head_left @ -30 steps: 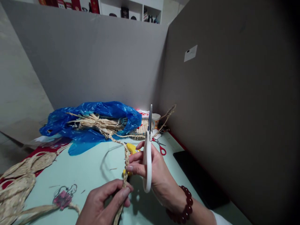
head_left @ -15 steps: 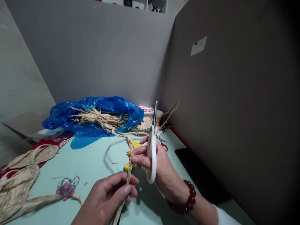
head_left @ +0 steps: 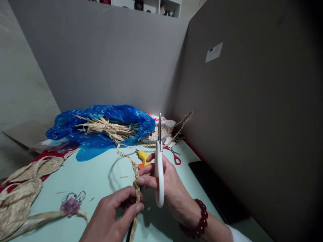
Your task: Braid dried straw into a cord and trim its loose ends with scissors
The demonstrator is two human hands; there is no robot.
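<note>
My left hand (head_left: 113, 216) is closed in a pinch on a braided straw cord (head_left: 135, 174) near the bottom of the view. Just above it, my right hand (head_left: 164, 183) grips white-handled scissors (head_left: 158, 168) with the blades pointing up and closed, and its thumb and forefinger also pinch the cord. From my hands the braid runs up and back toward a bundle of dried straw (head_left: 106, 129) lying on a blue plastic bag (head_left: 101, 129). A dark red bead bracelet (head_left: 199, 218) circles my right wrist.
A yellow glue gun (head_left: 143, 157) and small red-handled scissors (head_left: 174, 156) lie on the pale green table (head_left: 88, 178). Woven straw strips (head_left: 20, 195) and a pink clip (head_left: 70, 205) sit at left. A paper cup (head_left: 170, 125), a woven disc, a black flat object (head_left: 212, 188) and grey partition walls surround.
The view shifted slightly. My hands and the scissors drifted a little left and down, and the braid now bends more to the left, uncovering more of the glue gun.
</note>
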